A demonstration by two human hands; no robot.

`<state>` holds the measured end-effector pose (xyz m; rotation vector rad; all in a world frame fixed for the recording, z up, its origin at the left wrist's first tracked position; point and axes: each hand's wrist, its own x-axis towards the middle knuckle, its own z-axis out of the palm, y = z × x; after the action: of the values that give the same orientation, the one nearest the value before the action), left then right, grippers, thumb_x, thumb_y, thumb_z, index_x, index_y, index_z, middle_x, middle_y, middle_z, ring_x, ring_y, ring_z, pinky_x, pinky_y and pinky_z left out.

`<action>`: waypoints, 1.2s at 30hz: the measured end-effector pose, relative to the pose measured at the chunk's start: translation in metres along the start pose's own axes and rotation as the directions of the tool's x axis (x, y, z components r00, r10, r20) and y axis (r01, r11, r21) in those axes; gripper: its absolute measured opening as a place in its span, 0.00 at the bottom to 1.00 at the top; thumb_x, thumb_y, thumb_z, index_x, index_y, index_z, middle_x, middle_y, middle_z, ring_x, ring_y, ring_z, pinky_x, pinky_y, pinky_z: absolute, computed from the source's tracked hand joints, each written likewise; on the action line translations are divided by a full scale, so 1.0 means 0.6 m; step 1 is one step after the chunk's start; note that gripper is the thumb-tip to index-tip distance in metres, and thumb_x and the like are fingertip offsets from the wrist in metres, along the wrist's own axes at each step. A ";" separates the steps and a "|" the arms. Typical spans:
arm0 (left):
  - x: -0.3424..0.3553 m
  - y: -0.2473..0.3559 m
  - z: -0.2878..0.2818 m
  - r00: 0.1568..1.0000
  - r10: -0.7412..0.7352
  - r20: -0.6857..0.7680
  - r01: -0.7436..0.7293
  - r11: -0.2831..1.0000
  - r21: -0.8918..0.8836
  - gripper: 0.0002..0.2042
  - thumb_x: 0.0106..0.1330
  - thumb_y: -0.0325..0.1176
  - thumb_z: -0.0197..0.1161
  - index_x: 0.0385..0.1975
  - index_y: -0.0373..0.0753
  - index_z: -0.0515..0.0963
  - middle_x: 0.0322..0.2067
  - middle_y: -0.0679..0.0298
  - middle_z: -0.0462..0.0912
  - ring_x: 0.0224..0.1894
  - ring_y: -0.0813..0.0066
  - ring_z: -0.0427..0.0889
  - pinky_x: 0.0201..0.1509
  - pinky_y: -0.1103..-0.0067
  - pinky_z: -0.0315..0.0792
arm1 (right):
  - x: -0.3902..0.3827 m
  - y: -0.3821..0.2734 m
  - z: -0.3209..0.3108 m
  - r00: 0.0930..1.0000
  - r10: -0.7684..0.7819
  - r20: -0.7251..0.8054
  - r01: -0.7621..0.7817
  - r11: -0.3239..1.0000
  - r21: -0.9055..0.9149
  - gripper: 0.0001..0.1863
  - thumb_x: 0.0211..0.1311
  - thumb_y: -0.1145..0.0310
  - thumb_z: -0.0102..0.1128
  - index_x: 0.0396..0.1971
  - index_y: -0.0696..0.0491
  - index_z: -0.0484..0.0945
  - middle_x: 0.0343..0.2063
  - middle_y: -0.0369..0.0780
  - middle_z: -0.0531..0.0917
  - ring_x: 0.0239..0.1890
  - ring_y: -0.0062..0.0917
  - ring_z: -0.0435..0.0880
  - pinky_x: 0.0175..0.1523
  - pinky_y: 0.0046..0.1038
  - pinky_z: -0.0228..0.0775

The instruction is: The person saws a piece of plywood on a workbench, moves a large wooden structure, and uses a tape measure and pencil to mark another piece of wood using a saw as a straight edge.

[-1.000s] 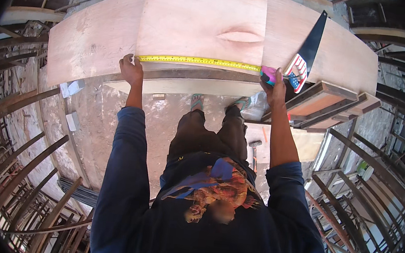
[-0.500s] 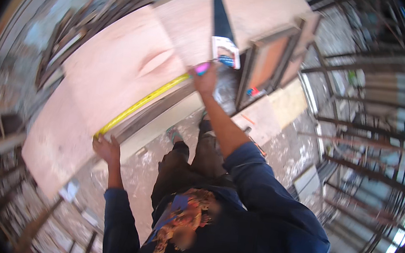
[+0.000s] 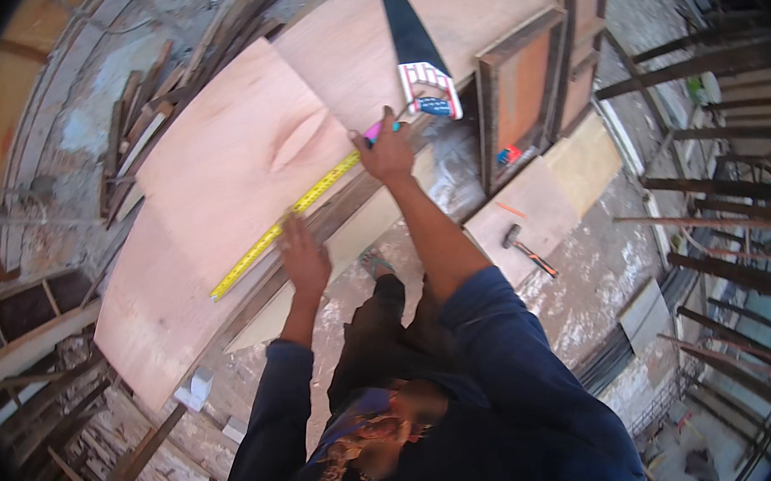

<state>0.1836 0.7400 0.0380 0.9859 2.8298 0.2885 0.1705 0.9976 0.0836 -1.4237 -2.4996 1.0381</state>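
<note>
A plywood board (image 3: 200, 174) lies on a wider plywood sheet, with a yellow tape (image 3: 241, 270) stretched along its near edge. My right hand (image 3: 387, 154) is closed on the pink tape-measure case (image 3: 374, 130) at the upper end of the tape. My left hand (image 3: 305, 256) rests with fingers extended on the tape, partway along it; the tape's lower end lies free. A handsaw (image 3: 396, 18) with a black blade and a patterned handle lies on the sheet just beyond my right hand.
Framed wooden panels (image 3: 516, 90) stand at the sheet's right. Below them a hammer (image 3: 529, 251) and a thin orange stick (image 3: 511, 209) lie around plywood pieces (image 3: 577, 162). Scrap timber (image 3: 150, 112) lines the far left; dark beams and poles (image 3: 734, 191) run along the right.
My left hand has left the tape's end and slid up along it toward my right hand, which still grips the case. The whole view has turned, so the boards now run diagonally.
</note>
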 end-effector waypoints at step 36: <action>0.206 0.056 0.076 0.871 0.444 -0.212 -0.363 0.870 0.332 0.23 0.72 0.37 0.50 0.63 0.31 0.65 0.58 0.38 0.63 0.60 0.41 0.64 0.63 0.61 0.59 | -0.040 1.197 0.187 0.780 0.625 0.006 -0.625 0.780 0.039 0.14 0.60 0.55 0.61 0.30 0.52 0.82 0.17 0.39 0.83 0.20 0.26 0.84 0.30 0.29 0.77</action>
<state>0.1159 0.8497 -0.0061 1.7466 2.9362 0.0628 0.6666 1.1633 -0.4221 -2.3210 -1.9935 1.1373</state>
